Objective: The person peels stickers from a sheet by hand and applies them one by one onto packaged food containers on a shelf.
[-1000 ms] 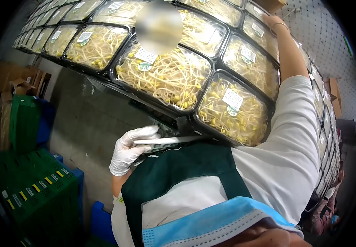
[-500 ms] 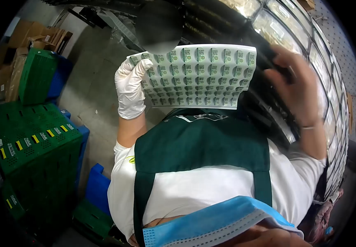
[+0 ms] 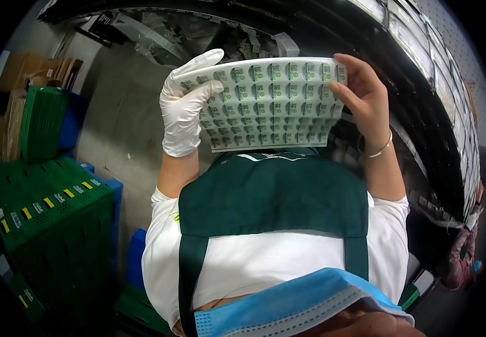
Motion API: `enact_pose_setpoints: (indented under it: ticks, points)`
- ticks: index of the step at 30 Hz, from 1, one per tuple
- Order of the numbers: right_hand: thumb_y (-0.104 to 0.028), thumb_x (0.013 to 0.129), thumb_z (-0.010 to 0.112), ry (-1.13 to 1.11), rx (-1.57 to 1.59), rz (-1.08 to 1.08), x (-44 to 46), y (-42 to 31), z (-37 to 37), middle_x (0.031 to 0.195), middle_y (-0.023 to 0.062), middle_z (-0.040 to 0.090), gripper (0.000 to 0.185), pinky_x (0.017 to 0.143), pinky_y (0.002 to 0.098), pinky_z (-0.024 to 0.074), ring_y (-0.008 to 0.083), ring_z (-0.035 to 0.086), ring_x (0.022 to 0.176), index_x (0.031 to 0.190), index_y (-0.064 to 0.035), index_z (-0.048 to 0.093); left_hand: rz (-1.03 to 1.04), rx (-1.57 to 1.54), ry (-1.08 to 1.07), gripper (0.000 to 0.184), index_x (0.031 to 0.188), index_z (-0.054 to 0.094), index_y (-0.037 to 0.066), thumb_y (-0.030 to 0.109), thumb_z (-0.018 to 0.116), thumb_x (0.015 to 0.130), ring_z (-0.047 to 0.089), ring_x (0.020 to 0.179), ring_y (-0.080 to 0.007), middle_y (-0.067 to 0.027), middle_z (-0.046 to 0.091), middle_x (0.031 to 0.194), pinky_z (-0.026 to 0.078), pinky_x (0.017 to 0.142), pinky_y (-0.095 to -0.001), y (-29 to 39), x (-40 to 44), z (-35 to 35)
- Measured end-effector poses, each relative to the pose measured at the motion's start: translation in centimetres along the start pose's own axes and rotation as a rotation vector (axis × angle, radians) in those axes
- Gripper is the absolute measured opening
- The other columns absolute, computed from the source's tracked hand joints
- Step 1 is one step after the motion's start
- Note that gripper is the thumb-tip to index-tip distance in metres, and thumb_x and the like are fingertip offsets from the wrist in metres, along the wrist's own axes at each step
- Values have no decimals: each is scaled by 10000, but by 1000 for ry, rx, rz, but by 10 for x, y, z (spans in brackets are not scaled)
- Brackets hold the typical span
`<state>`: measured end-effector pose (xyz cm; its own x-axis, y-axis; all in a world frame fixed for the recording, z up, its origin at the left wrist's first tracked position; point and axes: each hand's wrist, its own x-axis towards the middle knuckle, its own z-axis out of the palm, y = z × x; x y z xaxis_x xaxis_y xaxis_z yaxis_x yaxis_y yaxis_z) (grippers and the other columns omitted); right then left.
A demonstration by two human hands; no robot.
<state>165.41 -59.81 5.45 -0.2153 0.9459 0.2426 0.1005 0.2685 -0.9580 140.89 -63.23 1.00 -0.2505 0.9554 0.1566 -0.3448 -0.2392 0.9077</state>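
Sticker sheet (image 3: 265, 106) before green apron (image 3: 271, 196) | gloved left hand (image 3: 184, 112): fingers clamped on left edge | bare right hand (image 3: 369, 104): fingers pinching right edge | most stickers (image 3: 292, 91) seemingly left, none seen lifted free

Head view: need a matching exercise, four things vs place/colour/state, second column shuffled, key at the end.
Column 1
1. Label sheet
2. Left hand
3. Apron
4. Right hand

Column 2
A. Bare, at the sheet's right edge
B. Dark green, worn on the chest
C. Held up between both hands
D. Gloved in white, at the sheet's left side

Pairs: 1-C, 2-D, 3-B, 4-A
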Motion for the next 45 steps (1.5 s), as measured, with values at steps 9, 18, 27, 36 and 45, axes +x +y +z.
enact_pose_setpoints:
  ticks: [9,18,27,36,45]
  points:
    - [-100,778,594,-2,-80,100,-11,2,-15,628,-18,534,123,491,153,356,12,450,562,741,11,555,21,-44,-9,155,786,645,31,-24,673,645,570,685,-93,-58,634,778,444,648,-199,-4,5,-6]
    - [-181,683,670,-146,-880,-419,18,-21,-35,812,50,519,303,624,288,416,184,492,724,929,-71,531,-68,-154,-97,118,770,646,54,0,670,668,579,659,-92,-49,636,750,454,624,-208,-10,21,-1]
    - [-33,642,537,-317,-1248,-638,22,-19,-12,781,11,460,239,471,237,434,152,509,721,861,-126,514,-172,-138,-137,85,740,634,35,-14,651,673,579,634,-97,-69,633,743,460,595,-213,-16,36,10]
    - [-70,763,529,266,-370,-193,38,-18,-80,1014,110,501,395,711,245,457,219,537,884,1144,-89,427,-377,-72,-103,52,738,626,40,10,638,697,552,575,-64,-29,620,697,436,523,-180,-49,48,-14]
    - [-32,677,575,269,-1144,-66,41,-14,-57,1205,193,321,676,832,388,402,363,393,1073,1264,-134,256,-361,-78,-142,59,743,629,36,3,640,695,546,579,-61,-15,612,686,436,546,-186,-55,46,-10]
